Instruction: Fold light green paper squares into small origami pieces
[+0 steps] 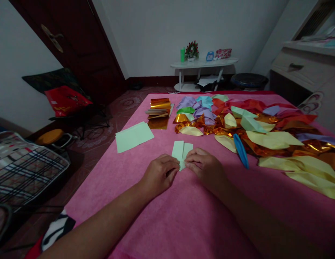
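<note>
A pale green sheet of paper [178, 148] lies in front of me, its two sides folded in toward the middle and its near end narrowing to a point. My left hand [162, 172] pinches the near left edge between thumb and fingers. On the opposite edge, my right hand [204, 165] is closed with its fingertips pressed on the paper. Both sets of fingertips hide part of the near folds. To the left rests a small stack of flat pale green sheets [134, 136].
A pile of shiny gold paper [158, 113] lies behind the green stack. Many folded paper pieces [272, 139] in several colours cover the right side of the pink-covered table [156, 219]. Among them is a blue oval object [240, 151]. A white side table [205, 63] stands by the wall.
</note>
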Demonstrator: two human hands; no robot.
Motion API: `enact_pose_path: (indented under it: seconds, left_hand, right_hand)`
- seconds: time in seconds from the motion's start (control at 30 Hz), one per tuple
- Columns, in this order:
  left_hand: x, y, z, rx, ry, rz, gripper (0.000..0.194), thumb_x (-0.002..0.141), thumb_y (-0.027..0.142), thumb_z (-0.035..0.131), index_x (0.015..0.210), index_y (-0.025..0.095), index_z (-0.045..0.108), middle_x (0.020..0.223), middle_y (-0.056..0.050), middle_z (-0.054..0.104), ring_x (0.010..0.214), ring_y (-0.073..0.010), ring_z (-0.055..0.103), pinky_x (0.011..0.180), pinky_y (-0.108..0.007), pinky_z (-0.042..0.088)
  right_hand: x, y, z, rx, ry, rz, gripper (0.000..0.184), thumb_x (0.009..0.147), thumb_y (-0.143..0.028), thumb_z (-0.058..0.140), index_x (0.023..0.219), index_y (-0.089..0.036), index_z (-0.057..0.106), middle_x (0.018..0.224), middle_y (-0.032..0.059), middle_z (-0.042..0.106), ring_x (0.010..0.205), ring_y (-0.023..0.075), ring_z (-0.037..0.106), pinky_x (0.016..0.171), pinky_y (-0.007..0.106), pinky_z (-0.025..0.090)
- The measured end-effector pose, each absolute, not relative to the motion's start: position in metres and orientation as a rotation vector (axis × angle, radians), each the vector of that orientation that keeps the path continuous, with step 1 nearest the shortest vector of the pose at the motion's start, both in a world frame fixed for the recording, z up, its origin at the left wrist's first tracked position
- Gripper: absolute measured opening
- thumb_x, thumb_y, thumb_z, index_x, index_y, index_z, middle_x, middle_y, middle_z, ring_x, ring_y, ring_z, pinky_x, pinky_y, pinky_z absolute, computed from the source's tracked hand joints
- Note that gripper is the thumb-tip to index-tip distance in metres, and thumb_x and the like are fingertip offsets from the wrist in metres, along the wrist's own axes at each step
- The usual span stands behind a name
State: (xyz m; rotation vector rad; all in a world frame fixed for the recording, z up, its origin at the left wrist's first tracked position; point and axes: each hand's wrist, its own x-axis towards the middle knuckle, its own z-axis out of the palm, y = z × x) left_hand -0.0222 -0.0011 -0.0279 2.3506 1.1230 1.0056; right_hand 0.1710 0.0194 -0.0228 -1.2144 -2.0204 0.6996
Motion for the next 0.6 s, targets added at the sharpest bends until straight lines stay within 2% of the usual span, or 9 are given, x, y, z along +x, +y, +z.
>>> enact_pose_path:
  seconds: [0.2, 0.6]
  left_hand:
    - [-0.0223, -0.0006, -0.0294, 2.365, 1.122, 1.026, 0.016, 0.082, 0.009, 0.056, 0.089, 0.017, 0.068, 0.089, -0.008, 0.070, 0.086, -0.0184, 0.063, 0.076, -0.033, 0.053]
    - [-0.0220, -0.0012, -0.0246, 2.325, 1.143, 0.980, 0.022, 0.082, 0.008, 0.055, 0.097, 0.017, 0.068, 0.090, -0.006, 0.070, 0.083, -0.0167, 0.062, 0.077, -0.030, 0.051]
  right_hand:
    - [0.1663, 0.0207, -0.0227, -1.387, -1.992, 0.635, 0.006, 0.075, -0.018, 0.064, 0.071, -0.021, 0.065, 0.081, 0.0002, 0.060, 0.076, 0.0151, 0.056, 0.071, 0.026, 0.042]
    - [0.1672, 0.0218, -0.0222, -1.373, -1.979, 0.715, 0.013, 0.075, -0.014, 0.058, 0.066, -0.020, 0.063, 0.081, 0.0002, 0.059, 0.076, 0.0150, 0.055, 0.070, 0.026, 0.041]
